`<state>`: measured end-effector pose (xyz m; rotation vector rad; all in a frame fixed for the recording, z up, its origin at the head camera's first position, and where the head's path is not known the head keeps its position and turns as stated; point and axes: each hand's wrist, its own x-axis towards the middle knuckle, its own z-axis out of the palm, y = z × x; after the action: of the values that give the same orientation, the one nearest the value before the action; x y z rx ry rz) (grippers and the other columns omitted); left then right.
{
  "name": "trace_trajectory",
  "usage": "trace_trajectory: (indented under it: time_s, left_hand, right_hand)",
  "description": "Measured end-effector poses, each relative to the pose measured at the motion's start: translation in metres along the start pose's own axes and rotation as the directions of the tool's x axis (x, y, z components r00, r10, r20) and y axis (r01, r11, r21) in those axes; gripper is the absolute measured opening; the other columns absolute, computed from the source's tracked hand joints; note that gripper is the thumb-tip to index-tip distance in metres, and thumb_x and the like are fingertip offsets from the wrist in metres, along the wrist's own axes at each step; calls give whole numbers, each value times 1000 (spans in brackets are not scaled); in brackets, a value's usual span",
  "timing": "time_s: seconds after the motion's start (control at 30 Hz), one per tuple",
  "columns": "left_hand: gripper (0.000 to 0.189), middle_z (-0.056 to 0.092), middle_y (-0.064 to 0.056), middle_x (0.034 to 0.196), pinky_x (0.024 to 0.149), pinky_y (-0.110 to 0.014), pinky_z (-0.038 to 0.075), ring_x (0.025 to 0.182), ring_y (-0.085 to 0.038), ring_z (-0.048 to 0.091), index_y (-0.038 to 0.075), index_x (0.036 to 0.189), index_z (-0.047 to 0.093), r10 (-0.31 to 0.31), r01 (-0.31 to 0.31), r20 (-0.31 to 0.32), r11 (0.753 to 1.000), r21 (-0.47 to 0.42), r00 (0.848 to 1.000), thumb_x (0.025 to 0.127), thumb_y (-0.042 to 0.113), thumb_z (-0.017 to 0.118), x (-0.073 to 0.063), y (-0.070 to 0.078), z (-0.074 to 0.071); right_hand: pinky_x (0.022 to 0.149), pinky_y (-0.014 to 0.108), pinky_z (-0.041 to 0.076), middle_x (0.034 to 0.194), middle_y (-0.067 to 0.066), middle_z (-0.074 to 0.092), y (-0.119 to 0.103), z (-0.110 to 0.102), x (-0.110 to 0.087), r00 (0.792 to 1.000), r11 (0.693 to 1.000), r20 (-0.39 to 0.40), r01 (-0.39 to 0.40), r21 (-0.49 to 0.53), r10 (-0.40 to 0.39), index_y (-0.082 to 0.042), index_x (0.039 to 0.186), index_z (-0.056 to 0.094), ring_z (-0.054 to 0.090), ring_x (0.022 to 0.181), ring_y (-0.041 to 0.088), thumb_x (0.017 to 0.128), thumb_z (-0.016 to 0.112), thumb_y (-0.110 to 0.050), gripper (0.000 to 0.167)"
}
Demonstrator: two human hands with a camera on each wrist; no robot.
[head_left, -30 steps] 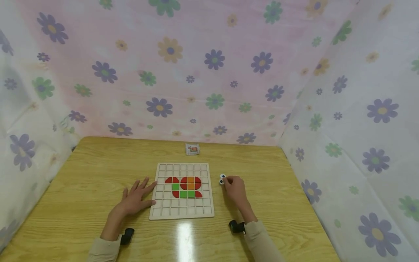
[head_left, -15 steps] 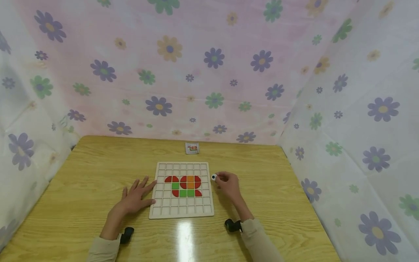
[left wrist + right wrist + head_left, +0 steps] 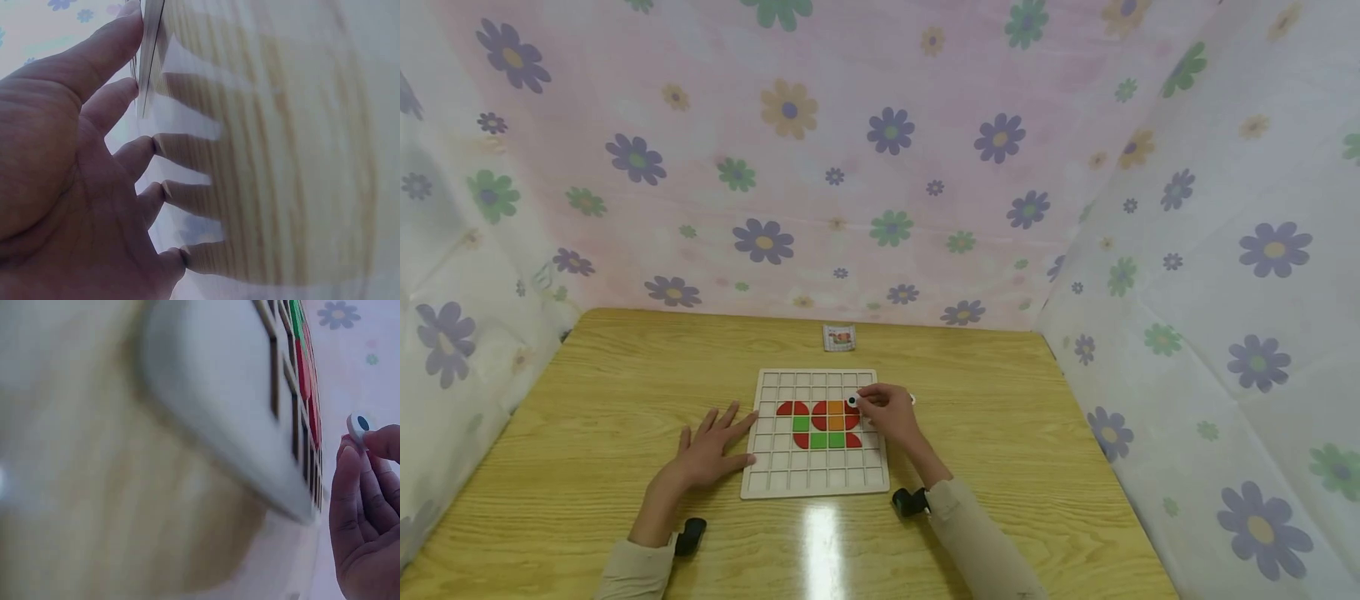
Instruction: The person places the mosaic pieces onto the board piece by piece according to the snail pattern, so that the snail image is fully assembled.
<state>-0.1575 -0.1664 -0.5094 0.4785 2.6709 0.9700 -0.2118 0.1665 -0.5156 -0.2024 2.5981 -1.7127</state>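
A square wooden grid board [image 3: 787, 479] lies mid-table, with red, green and orange tiles [image 3: 830, 439] set in several of its cells. My left hand [image 3: 706, 457] lies spread at the board's left edge, thumb and index fingertip at the rim, the other fingertips down on the table. Between thumb and fingers of my right hand [image 3: 891, 415] is a round white eye piece [image 3: 359, 427] with a black dot, over the board's right part near the upper red tiles. A second white eye piece [image 3: 913, 399] shows partly behind that hand, on the table right of the board.
Behind the board, a small picture card [image 3: 839, 338] lies on the wooden table [image 3: 647, 375]. Flowered cloth [image 3: 820, 200] hangs around the back and sides. A black wrist camera sits at each cuff.
My right hand has picked up one eye piece from the table and carried it left over the board. The other eye piece stays behind. My left hand has not moved.
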Motion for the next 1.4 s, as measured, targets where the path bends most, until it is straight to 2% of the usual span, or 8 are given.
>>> trace_trajectory:
  time_s: [0.23, 0.43, 0.63, 0.93, 1.1, 1.4]
  left_hand:
    - [74, 19, -30, 164, 104, -85, -1, 147, -62, 7, 8, 156, 41, -17, 17, 5, 1000, 1, 1000, 95, 38, 71, 0, 1, -2]
    - [74, 19, -31, 164, 104, -85, 0, 147, -62, 6, 8, 156, 41, -21, 21, 4, 1000, 1, 1000, 95, 37, 71, -1, 2, -3]
    - [74, 19, -31, 164, 104, -85, 0, 147, -62, 7, 7, 155, 42, -32, 32, 4, 999, 6, 999, 94, 37, 72, -1, 3, -3]
    - [74, 20, -31, 164, 104, -85, 1, 147, -62, 8, 8, 155, 42, -27, 27, -1, 1000, 6, 1000, 94, 37, 72, -1, 3, -3]
    - [74, 20, -31, 163, 104, -85, 0, 147, -62, 7, 8, 155, 43, -26, 26, -1, 1000, 3, 1000, 94, 38, 72, -1, 4, -3]
    - [73, 21, -33, 162, 103, -86, 1, 146, -64, 9, 6, 154, 44, -13, 13, -10, 1000, -1, 1000, 94, 36, 73, -1, 4, -1]
  right_hand:
    - [68, 24, 52, 92, 9, 73, -18, 18, 21, 990, 982, 106, 105, -156, -89, -3, 100, 77, 62, 77, 12, 97, 69, -10, 11]
    - [70, 24, 52, 95, 7, 74, -24, 35, 39, 979, 977, 183, 123, -174, -91, -5, 102, 78, 62, 77, 10, 99, 68, -13, 13]
    - [70, 26, 53, 91, 8, 74, -21, 49, 53, 978, 980, 190, 117, -158, -86, -3, 101, 79, 63, 76, 11, 98, 69, -12, 14]
    - [72, 26, 55, 93, 9, 75, -25, 60, 57, 970, 967, 241, 88, -240, -29, -3, 104, 77, 67, 78, 13, 100, 66, -12, 15]
    - [67, 24, 52, 90, 4, 74, -25, 64, 56, 974, 954, 229, 70, -290, -2, -5, 104, 77, 63, 75, 9, 101, 66, -15, 16]
    - [59, 22, 46, 84, 2, 73, -24, 70, 56, 982, 950, 190, 41, -311, 20, -7, 98, 79, 59, 67, 8, 99, 69, -18, 15]
